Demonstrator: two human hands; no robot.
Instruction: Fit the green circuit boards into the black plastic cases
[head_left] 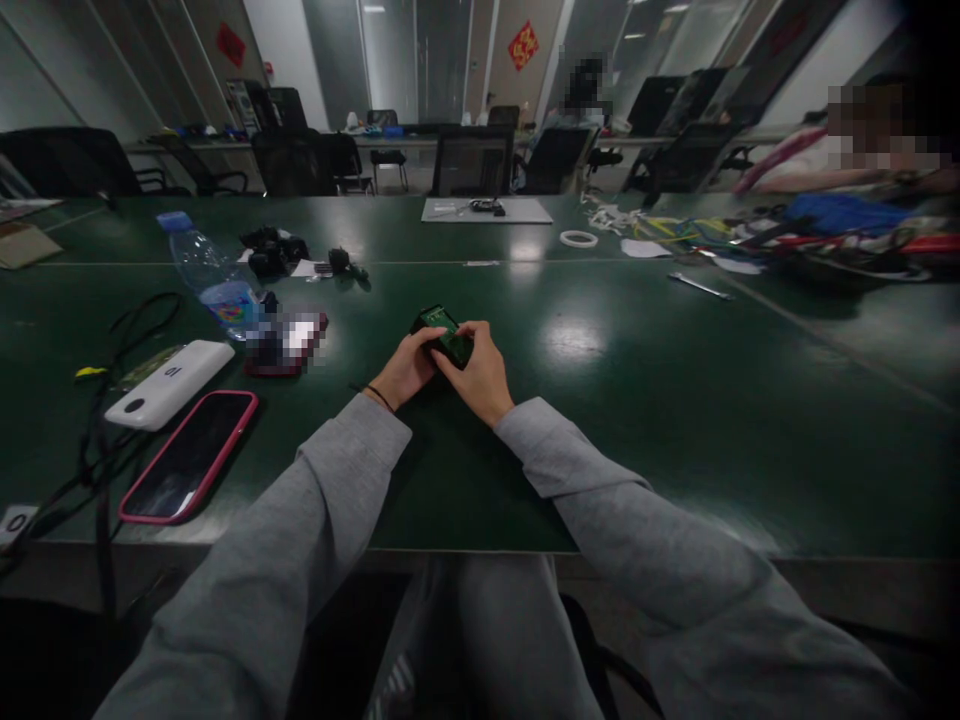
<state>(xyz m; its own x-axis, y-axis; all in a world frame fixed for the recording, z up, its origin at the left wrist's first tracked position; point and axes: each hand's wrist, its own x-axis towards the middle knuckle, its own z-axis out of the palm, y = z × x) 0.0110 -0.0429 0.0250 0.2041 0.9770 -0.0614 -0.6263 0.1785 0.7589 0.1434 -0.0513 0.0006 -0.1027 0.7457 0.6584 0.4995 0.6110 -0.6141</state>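
Observation:
Between my two hands sits a small black box with a green circuit board showing in its open top. My left hand grips the box from the left, its thumb lying along the near edge of the board. From the right, my right hand is closed round the other side, with thumb and forefinger at the board's right end. Both hands are just above or on the green table; which of the two I cannot tell. My fingers hide the underside of the box.
Left of my arms lie a red-edged phone, a white power bank, a second phone and black cables. A plastic bottle leans there. Rightward are a wrench, a tape roll and heaped wires. Two people sit farther off.

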